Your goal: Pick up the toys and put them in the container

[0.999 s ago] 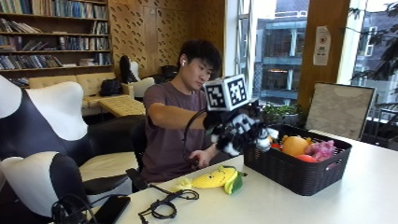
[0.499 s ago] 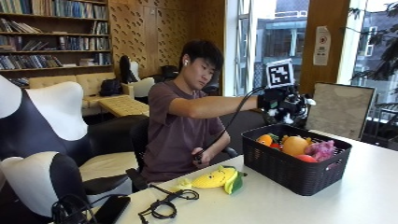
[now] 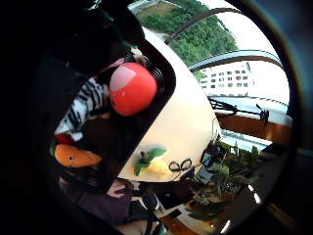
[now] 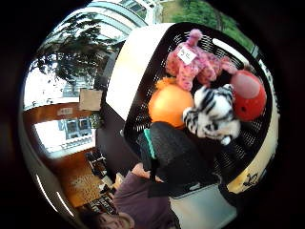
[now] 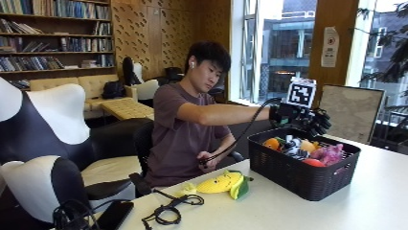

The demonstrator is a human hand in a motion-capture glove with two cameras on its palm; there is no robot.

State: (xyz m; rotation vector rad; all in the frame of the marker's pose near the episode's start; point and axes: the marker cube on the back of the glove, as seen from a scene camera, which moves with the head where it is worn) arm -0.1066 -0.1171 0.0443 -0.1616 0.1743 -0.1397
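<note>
1. Right hand (image 5: 310, 120) above the black basket (image 5: 300, 173), fingers spread, holding nothing.
2. Zebra plush (image 4: 212, 116) in basket with pink plush (image 4: 196, 63), red ball (image 4: 249, 95).
3. Yellow corn toy (image 5: 223, 182) on table (image 5: 357, 201) beside basket.

The white tag (image 4: 186, 55) on the pink plush toy (image 4: 200, 64) bears writing too small to read

Light: daylight from windows (image 5: 280, 52) behind the right hand (image 5: 306, 120); room interior dimmer.
Glare: sky blown white in palm views.
Shadow: basket (image 5: 287, 165) interior dark beneath the hand.
Edges: palm views bend, blacken.
</note>
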